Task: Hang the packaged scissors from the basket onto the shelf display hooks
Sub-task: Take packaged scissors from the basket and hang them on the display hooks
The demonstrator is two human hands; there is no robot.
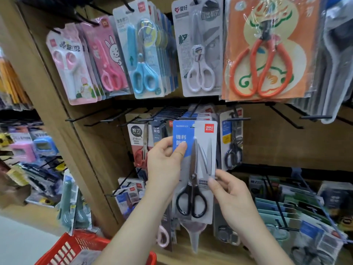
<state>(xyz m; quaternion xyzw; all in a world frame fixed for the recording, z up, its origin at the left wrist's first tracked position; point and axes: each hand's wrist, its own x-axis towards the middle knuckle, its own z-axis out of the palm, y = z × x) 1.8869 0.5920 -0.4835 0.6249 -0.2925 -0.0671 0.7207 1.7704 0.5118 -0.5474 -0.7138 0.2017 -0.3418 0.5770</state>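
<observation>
A pack of black-handled scissors (196, 165) on a blue and grey card is held upright in front of the middle row of hooks. My left hand (164, 163) pinches its left edge, thumb over the blue label. My right hand (227, 194) pinches the card's right edge lower down. The card's top hole sits at the tip of a black display hook (183, 118) that carries more packs of the same kind behind. The red basket (65, 249) stands at the bottom left, below my left forearm.
The top row holds pink (70, 66), blue (143, 54), white (198, 50) and orange (265, 52) scissor packs. Bare black hooks (286, 119) jut out right and left of the held pack. Lower racks (286, 213) with more packs lean out at the right. A wooden shelf post (57, 115) stands at the left.
</observation>
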